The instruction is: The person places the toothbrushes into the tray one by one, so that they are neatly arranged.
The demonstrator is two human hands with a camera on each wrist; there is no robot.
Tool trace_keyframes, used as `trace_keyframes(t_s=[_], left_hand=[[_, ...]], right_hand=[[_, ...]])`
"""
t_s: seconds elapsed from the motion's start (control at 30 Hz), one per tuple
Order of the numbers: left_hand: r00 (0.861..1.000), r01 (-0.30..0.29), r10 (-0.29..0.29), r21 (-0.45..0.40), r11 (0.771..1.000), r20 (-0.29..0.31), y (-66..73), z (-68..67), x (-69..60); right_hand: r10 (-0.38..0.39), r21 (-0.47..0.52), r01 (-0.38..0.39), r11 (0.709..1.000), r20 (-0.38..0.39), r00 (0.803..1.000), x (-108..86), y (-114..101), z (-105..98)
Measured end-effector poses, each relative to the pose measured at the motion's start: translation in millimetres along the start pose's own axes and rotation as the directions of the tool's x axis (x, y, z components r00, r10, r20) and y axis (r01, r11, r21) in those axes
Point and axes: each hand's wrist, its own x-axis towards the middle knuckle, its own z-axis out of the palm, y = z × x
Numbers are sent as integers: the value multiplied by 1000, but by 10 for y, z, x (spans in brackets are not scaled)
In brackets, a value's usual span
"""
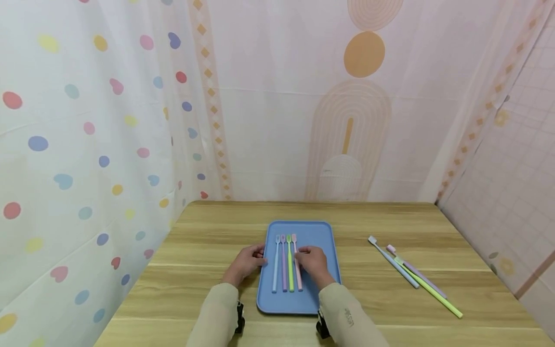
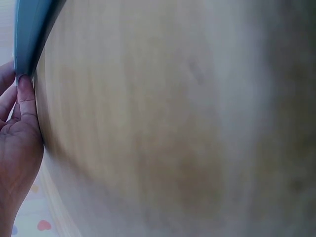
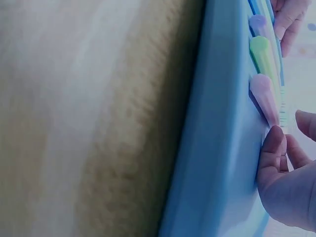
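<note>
At 9 o'clock the left hand (image 1: 248, 263) clamps the rectangular blue tray (image 1: 269, 302), which bears 4 slim pastel toothbrushes (image 1: 284, 270); the right hand (image 1: 315, 264) touches the pink toothbrush (image 1: 298, 277), whether clamped I cannot tell. At 3 o'clock lie 3 loose toothbrushes (image 1: 418, 279).

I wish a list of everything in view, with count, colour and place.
Wooden table: 1, yellowish-brown, foreground
Rectangular tray: 1, blue, on table
Toothbrushes: 4, light blue, purple, yellow-green, pink, in row on tray
Loose toothbrushes: 3, light blue, purple, yellow-green, on table's right
Dotted curtain: 1, white multicoloured, left
Arch-print curtain: 1, pale pink, back
Grid-print backdrop: 1, pale, right
Wrist devices: 2, black, inner wrists
Sleeves: 2, beige, on arms
Left hand: 1, bare, at tray's left rim
Right hand: 1, bare, at pink toothbrush
</note>
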Motion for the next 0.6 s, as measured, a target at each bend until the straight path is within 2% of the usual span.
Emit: trace_keyframes(t_s=[0.1,0.33,0.6], left_hand=[[1000,4,-4,11,1000,-5,5,-7,11],[1000,11,-11,20,1000,-20,6,-19,2],[1000,5,-5,8,1000,-13,-3,21,13]], right_hand=[[-4,42,3,999,32,999,13,-31,-34],[-28,69,21,997,98,995,43,-129,-214],[-38,74,30,997,111,993,78,-151,-668]])
